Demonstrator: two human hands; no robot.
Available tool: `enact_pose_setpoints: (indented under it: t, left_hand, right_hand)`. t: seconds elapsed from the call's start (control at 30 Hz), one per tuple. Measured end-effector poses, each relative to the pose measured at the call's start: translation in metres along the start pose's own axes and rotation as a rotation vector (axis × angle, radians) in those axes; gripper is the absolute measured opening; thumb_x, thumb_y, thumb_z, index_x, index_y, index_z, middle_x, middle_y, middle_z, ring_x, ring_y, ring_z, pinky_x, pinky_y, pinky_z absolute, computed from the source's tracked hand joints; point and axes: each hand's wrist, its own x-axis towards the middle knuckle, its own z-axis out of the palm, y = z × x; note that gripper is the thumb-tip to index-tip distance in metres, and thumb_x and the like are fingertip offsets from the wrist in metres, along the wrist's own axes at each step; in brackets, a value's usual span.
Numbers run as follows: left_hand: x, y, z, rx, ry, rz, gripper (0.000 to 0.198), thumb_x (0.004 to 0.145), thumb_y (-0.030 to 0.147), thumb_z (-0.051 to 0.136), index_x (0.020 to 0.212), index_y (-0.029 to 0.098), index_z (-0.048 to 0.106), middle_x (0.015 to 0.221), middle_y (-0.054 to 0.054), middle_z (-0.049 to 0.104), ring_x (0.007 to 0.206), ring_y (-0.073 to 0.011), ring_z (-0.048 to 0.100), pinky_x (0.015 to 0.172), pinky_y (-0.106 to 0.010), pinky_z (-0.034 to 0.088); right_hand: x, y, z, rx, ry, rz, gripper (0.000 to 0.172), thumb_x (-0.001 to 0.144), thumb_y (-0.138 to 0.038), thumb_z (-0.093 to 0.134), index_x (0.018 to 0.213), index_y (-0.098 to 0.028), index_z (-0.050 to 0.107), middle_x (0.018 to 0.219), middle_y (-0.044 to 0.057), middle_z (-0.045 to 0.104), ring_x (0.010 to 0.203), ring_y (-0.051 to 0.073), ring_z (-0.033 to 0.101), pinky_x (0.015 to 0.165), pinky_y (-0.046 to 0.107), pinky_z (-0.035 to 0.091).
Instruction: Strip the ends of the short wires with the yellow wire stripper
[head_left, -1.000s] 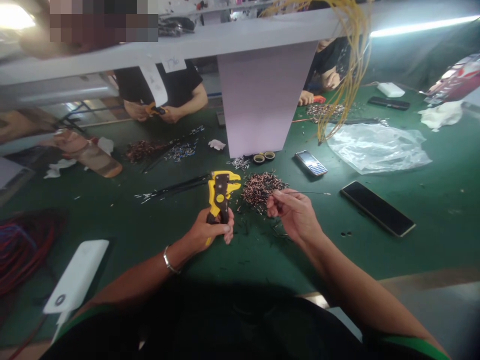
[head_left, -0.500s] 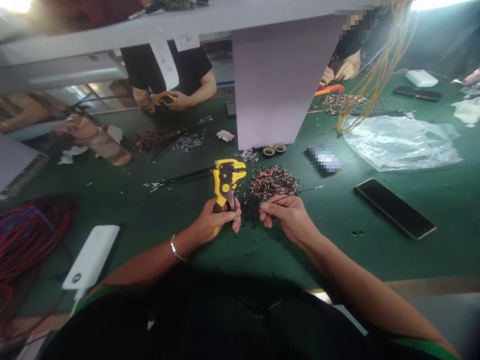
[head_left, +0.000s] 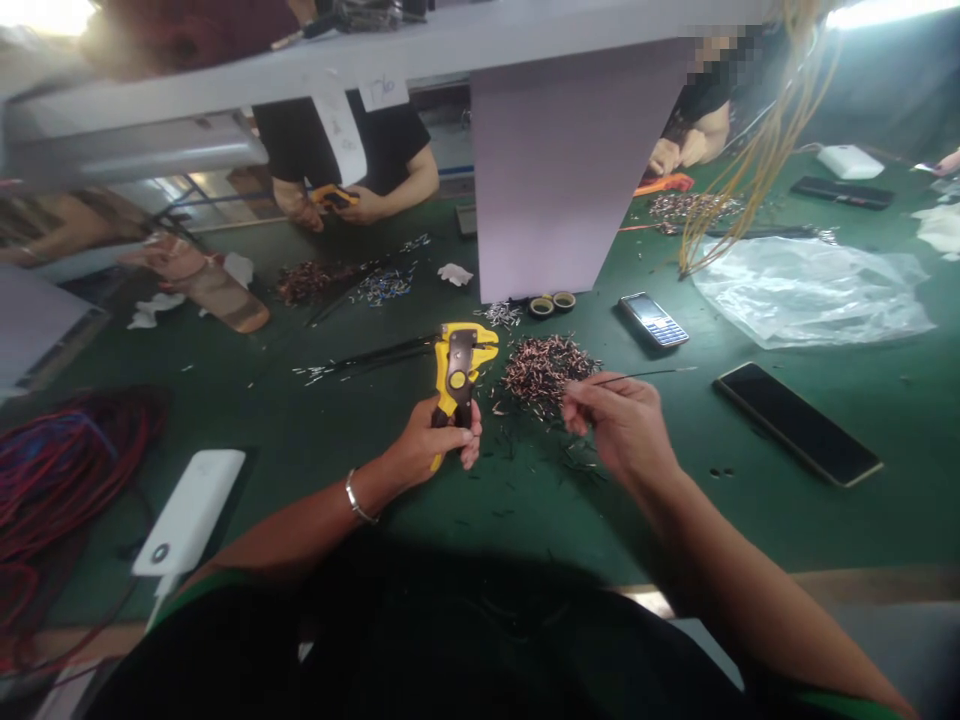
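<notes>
My left hand (head_left: pixel 444 438) is wrapped round the handles of a yellow and black wire stripper (head_left: pixel 458 372), its jaws pointing right. Between the thumb and fingers of my right hand (head_left: pixel 619 412) is a thin black wire (head_left: pixel 637 376), whose pale end points right. That hand is beside a heap of short copper-coloured and black wire pieces (head_left: pixel 546 368). Behind the stripper lies a bundle of black wires (head_left: pixel 382 354) with silvery tips at its left. A small pile of silvery bits (head_left: pixel 501 315) sits just beyond the heap.
A keypad phone (head_left: pixel 652 321), a smartphone (head_left: pixel 798 423) and a clear plastic bag (head_left: pixel 814 290) lie at right. At left are a white power bank (head_left: pixel 189 512), a red wire coil (head_left: pixel 67 470) and a bottle (head_left: pixel 217 285). A pale panel (head_left: pixel 562 180) stands ahead; co-workers' hands (head_left: pixel 364 204) show beyond.
My right hand has moved right, away from the stripper, carrying the black wire. The stripper's handles look closer together. My left hand stays in nearly the same place.
</notes>
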Motion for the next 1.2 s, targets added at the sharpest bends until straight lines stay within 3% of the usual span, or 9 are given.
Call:
enact_pose_setpoints:
  t: [0.13, 0.27, 0.5, 0.73, 1.2]
  left_hand:
    - [0.000, 0.000, -0.002, 0.007, -0.094, -0.035, 0.022, 0.073, 0.015, 0.075, 0.091, 0.011, 0.063, 0.076, -0.003, 0.064, 0.057, -0.0136, 0.061, 0.055, -0.033, 0.054]
    - [0.000, 0.000, -0.003, 0.022, -0.198, -0.077, 0.029, 0.074, 0.021, 0.076, 0.099, 0.010, 0.065, 0.087, -0.010, 0.070, 0.066, -0.0177, 0.066, 0.065, -0.036, 0.055]
    - [-0.001, 0.003, -0.002, 0.005, -0.324, -0.120, 0.042, 0.071, 0.023, 0.078, 0.110, 0.011, 0.065, 0.101, -0.014, 0.069, 0.079, -0.0213, 0.067, 0.078, -0.039, 0.054]
    - [-0.003, 0.001, 0.000, -0.020, -0.333, -0.125, 0.042, 0.072, 0.021, 0.078, 0.111, 0.012, 0.063, 0.098, -0.011, 0.067, 0.080, -0.0200, 0.067, 0.078, -0.037, 0.053]
    - [-0.006, 0.001, 0.001, 0.136, -0.260, -0.103, 0.033, 0.076, 0.023, 0.078, 0.103, 0.012, 0.063, 0.088, -0.005, 0.063, 0.073, -0.0159, 0.066, 0.072, -0.033, 0.053]
  right_hand:
    - [-0.002, -0.002, -0.002, -0.080, 0.143, -0.216, 0.018, 0.073, -0.026, 0.078, 0.059, -0.018, 0.069, 0.052, 0.001, 0.064, 0.042, 0.011, 0.054, 0.040, 0.027, 0.042]
    - [-0.012, 0.002, -0.001, -0.276, 0.179, -0.398, 0.019, 0.079, -0.029, 0.074, 0.063, -0.019, 0.070, 0.053, 0.000, 0.063, 0.044, 0.011, 0.053, 0.043, 0.028, 0.042]
    - [-0.023, -0.003, 0.006, -0.554, 0.078, -0.691, 0.016, 0.085, -0.018, 0.066, 0.069, -0.021, 0.069, 0.058, 0.000, 0.065, 0.053, 0.013, 0.059, 0.052, 0.030, 0.049]
    - [-0.028, 0.001, 0.011, -0.666, -0.018, -1.004, 0.016, 0.083, -0.006, 0.066, 0.082, -0.021, 0.068, 0.068, 0.002, 0.071, 0.058, 0.015, 0.066, 0.053, 0.027, 0.055]
    - [-0.032, 0.002, 0.016, -0.805, -0.154, -1.151, 0.014, 0.086, -0.007, 0.063, 0.089, -0.020, 0.066, 0.071, 0.004, 0.072, 0.058, 0.015, 0.066, 0.053, 0.028, 0.056]
